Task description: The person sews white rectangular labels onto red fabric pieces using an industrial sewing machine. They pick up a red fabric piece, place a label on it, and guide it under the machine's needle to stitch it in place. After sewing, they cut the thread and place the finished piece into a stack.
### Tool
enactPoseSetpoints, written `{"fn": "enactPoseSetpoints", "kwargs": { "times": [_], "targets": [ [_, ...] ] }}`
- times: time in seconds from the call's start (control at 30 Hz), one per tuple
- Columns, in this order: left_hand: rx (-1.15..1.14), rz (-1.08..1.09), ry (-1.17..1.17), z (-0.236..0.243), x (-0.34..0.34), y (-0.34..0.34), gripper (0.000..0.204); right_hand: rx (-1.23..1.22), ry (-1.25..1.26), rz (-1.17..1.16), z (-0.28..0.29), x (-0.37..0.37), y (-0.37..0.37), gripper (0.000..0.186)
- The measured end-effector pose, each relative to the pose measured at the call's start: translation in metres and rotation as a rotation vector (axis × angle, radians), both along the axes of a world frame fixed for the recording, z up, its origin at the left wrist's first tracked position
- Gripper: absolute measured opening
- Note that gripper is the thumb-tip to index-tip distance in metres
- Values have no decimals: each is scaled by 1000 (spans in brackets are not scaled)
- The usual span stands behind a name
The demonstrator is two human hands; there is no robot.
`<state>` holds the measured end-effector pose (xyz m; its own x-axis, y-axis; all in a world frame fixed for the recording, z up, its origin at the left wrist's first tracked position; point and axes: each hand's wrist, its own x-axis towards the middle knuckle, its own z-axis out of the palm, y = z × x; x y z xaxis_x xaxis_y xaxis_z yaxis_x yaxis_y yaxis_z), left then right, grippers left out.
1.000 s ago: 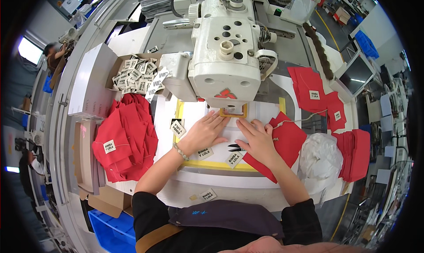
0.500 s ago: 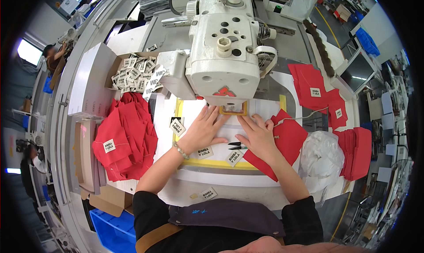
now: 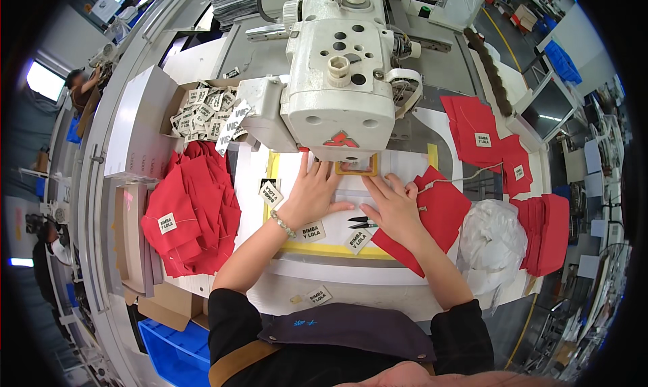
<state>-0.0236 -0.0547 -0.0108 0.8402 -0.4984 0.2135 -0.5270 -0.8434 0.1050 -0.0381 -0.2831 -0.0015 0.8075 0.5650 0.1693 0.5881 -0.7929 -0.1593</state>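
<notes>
My left hand (image 3: 312, 191) lies open on the white sheet (image 3: 282, 225), fingers spread toward the sewing machine head (image 3: 337, 120). My right hand (image 3: 387, 205) rests open, its forefinger at the lower edge of a small yellow frame (image 3: 356, 171) under the head; its outer fingers are slightly bent. Black thread snips (image 3: 361, 222) lie between my hands. Loose fabric labels (image 3: 310, 233) lie on the sheet near both hands. A red fabric piece (image 3: 442, 218) with a cord lies beside my right hand.
Red piles (image 3: 189, 218) lie at left; more red pieces (image 3: 472, 127) and stacks (image 3: 543, 235) at right, beside crumpled plastic (image 3: 489, 245). A label box (image 3: 208, 114) stands upper left, a blue bin (image 3: 172, 346) lower left, a screen (image 3: 543, 114) upper right. A co-worker (image 3: 84, 90) works far left.
My left hand has shifted slightly forward and up, its fingers reaching further under the machine head, with the thumb further from the fingers. My right hand is nearly still.
</notes>
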Motion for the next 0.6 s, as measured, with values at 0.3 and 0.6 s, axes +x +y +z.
{"fn": "enactPoseSetpoints", "kwargs": {
  "times": [0.3, 0.6],
  "targets": [
    [-3, 24, 0, 3, -3, -3, 89, -13, -24, 12, 0, 3, -2, 57],
    [-106, 101, 46, -4, -7, -15, 98, -14, -14, -1, -1, 3, -2, 55]
  ]
}}
